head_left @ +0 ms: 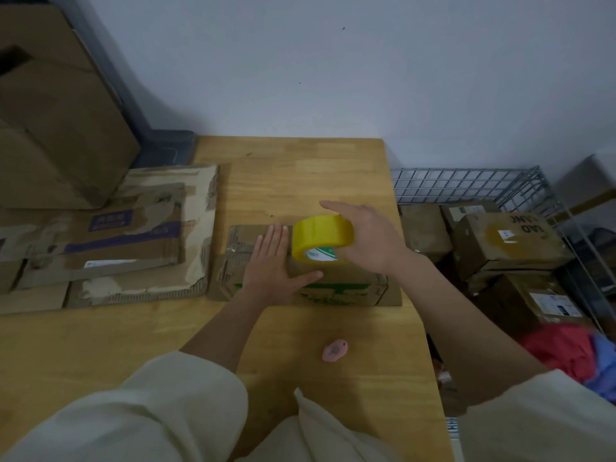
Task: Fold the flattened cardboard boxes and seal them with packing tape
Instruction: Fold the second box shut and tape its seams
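So the box (336, 281) is sitting folded up in the middle of the wooden worktop (300, 168), green print showing on its near side. The left hand (271, 263) is lying flat on top of the box, fingers straight and together, thumb spread out, just pressing down and not gripping anything. The right hand (368, 238) is holding the yellow tape roll (322, 238) right on top of the box, just right of the left hand, with the fingers going over the far side of the roll; the roll is standing on edge and its white-and-green core is facing the camera. A little pink cutter (335, 351) is lying on the worktop nearer the person than the box, well apart from it. Left of the box there's a stack of flattened cartons (133, 235) with torn paper, and a big carton (56, 121) behind those. Right of the box, past the worktop edge, a wire rack (466, 185) is holding more taped boxes (506, 245).
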